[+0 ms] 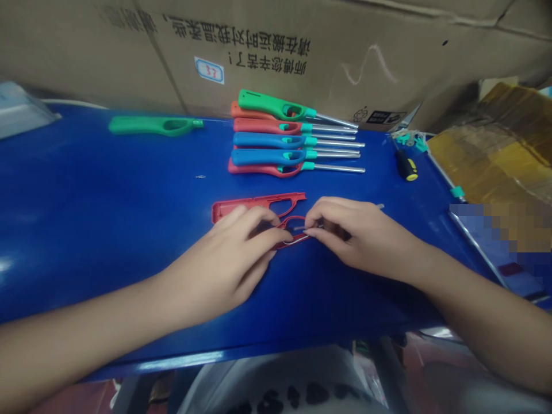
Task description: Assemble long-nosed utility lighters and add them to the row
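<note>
Two red lighter shell halves lie near the middle of the blue table. The farther red shell half point(282, 204) rests behind my fingers, its hollow side facing up. My left hand point(241, 247) is closed on the nearer red lighter shell half point(297, 239), which it mostly covers. At that shell's front end, my right hand point(349, 227) pinches with thumb and forefinger around a thin part I cannot make out. A pale wire point(291, 241) curves along the nearer shell between my hands. Part of a small clear piece shows past the back of my right hand.
Several long-nosed lighters point(271, 141) lie stacked at the back. A green lighter body point(149, 125) lies to their left. A screwdriver point(406, 166), teal parts point(407, 140) and metal tubes point(478, 244) sit at the right. Behind stands a large cardboard box point(267, 29); tiny pins point(200, 176) lie left.
</note>
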A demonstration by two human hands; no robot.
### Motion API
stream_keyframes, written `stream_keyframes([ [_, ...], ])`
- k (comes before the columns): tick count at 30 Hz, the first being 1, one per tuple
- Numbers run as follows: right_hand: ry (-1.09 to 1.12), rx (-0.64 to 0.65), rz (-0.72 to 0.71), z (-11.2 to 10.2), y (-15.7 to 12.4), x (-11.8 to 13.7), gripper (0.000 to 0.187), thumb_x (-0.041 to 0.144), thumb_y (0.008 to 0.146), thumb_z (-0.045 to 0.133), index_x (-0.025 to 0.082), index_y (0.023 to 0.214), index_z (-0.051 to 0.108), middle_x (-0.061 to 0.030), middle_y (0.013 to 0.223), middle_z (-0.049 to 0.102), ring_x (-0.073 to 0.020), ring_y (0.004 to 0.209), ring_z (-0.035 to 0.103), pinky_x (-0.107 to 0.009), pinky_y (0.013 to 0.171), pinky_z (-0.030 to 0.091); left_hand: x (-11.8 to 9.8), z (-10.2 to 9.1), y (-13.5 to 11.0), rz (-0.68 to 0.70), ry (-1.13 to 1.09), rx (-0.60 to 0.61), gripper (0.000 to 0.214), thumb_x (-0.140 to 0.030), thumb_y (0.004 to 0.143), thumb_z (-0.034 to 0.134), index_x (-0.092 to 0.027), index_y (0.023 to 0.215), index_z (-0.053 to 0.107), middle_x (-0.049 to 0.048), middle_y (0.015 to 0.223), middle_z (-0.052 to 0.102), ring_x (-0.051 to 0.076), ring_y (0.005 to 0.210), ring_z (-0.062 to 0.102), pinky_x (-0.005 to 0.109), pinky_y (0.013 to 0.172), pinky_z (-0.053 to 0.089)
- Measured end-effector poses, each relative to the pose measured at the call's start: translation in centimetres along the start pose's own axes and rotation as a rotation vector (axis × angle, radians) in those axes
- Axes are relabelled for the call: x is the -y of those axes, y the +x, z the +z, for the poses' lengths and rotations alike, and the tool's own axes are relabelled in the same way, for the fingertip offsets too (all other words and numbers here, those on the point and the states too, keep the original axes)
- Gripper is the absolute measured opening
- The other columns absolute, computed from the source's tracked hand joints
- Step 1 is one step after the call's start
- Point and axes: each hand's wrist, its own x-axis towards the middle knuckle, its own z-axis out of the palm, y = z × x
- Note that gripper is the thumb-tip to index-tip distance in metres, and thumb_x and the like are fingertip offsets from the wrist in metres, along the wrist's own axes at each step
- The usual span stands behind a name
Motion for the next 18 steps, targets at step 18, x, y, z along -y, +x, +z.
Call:
stream_keyframes([
  [18, -0.024, 0.102, -0.090, -0.29, -0.11, -0.45, 0.018, 0.018, 0.101, 0.053, 0.020, 0.110, 0.069, -0.0058, 0.113, 0.068, -0.0172, 0.100, 0.066, -0.030, 0.085, 0.051, -0.01, -0.40, 0.84, -0.009, -0.010, 0.003, 0.025, -0.019, 0.098, 0.051, -0.021, 0.119, 0.064, 0.0103, 0.127, 0.059, 0.026, 0.117, 0.059, 0.045, 0.100, 0.051],
])
